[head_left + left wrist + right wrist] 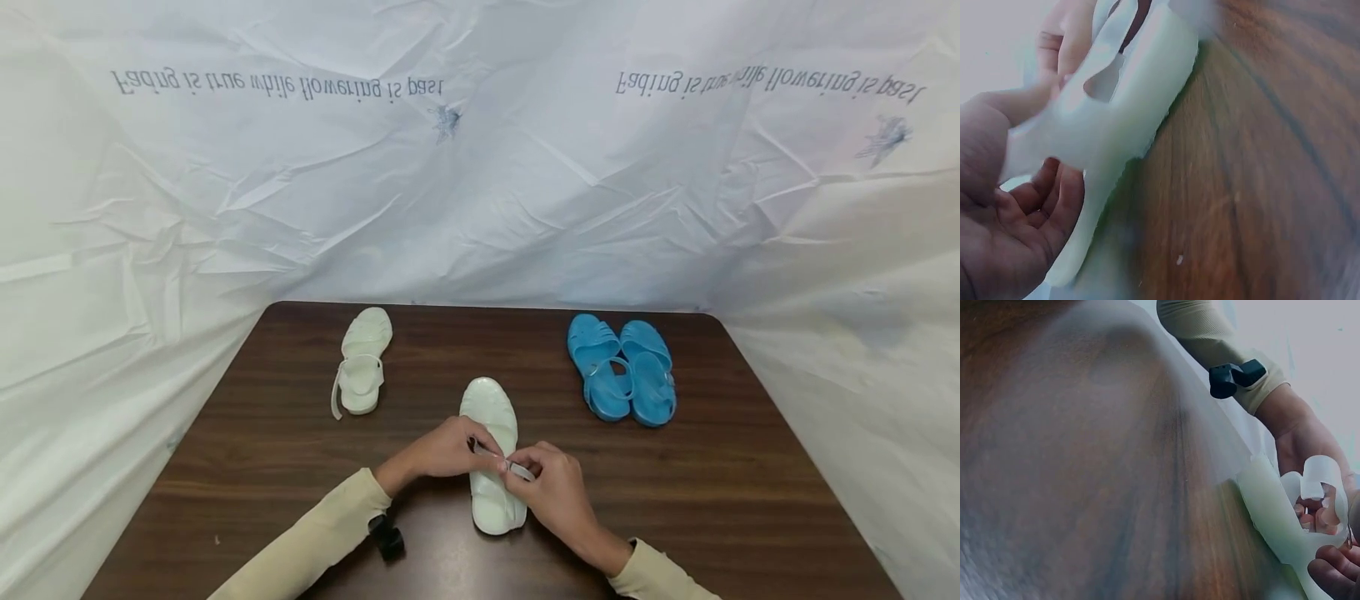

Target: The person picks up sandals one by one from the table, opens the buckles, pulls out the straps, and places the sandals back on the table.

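- Loose white sandal (pixel 363 360): lies on the desk (pixel 300 467) at the far left, toe pointing away, its strap hanging open to one side. It is well apart from both hands and is not at risk.
- Left hand (pixel 442 450): fingers curled, pinching the strap (pixel 504 461) from the left side of the near white sandal (pixel 491 454). The left wrist view shows the fingers (pixel 1054 200) under the sandal's edge, with that side lifted off the desk. Risk: if this pinch loosens, the sandal may drop flat and pull the strap out of line.
- Near white sandal: sits at the centre front of the desk, toe pointing away, heel towards the person. Risk: the sole is light; uneven pull from either side could twist or slide it across the smooth wood.
- Right hand (pixel 551 492): fingers curled, pinching the strap end from the right. Whether the buckle is engaged cannot be told. Risk: the strap is thin and translucent; a hard tug could overstretch it or slip it from the fingertips.
- Blue sandals (pixel 622 371): a pair, touching side by side at the far right, well apart from the hands. A wide right-elbow movement could nudge them.
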